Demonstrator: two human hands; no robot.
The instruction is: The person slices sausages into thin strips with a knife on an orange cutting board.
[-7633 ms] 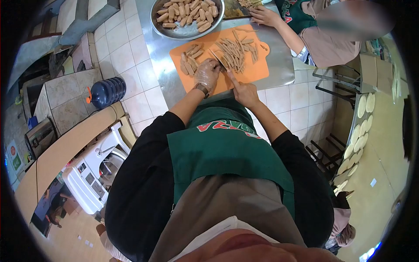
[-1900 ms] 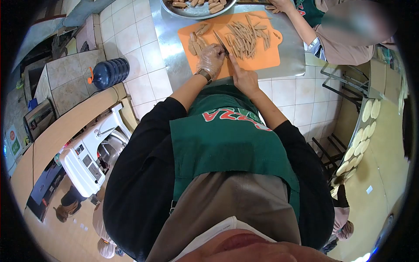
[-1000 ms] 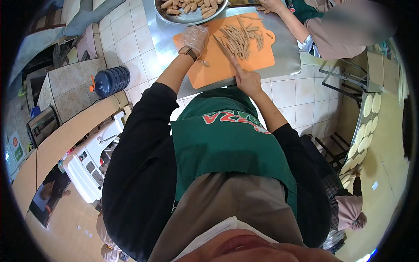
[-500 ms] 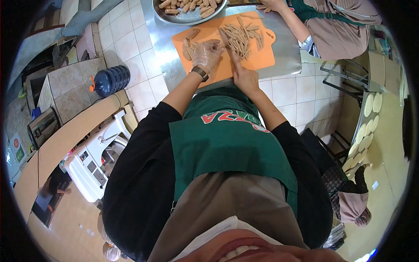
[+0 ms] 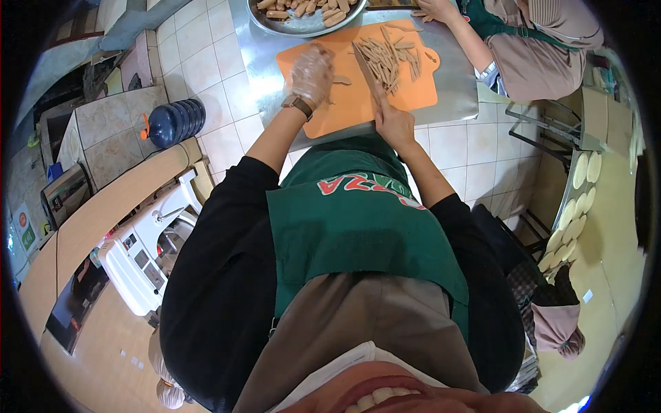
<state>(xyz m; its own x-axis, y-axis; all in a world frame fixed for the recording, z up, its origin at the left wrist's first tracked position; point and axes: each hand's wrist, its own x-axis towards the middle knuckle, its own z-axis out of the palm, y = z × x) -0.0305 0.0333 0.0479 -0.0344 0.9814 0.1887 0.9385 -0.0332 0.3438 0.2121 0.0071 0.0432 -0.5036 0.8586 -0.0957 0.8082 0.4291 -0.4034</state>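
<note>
My left hand [image 5: 313, 74], in a clear plastic glove, is closed over the left part of an orange cutting board [image 5: 337, 117]. Whatever lies under its curled fingers is hidden. A small cut piece of sausage [image 5: 341, 80] lies just right of it. A knife [image 5: 368, 72] is in my right hand [image 5: 394, 126], fingers wrapped round the handle, its blade pointing away from me. The blade rests along the left side of a heap of thin sausage strips [image 5: 387, 58] on the board.
Past the board, a metal bowl [image 5: 303, 26] holds several sausages. The metal table [image 5: 458, 96] ends close to my apron. A co-worker's hand [image 5: 437, 9] is at the far right side. A blue water jug [image 5: 172, 126] is off to the left, and flat dough rounds [image 5: 582, 168] lie at right.
My left hand has moved left, away from the knife, over where several sausage pieces lay. The knife stays beside the strips. The whole view has shifted slightly.
</note>
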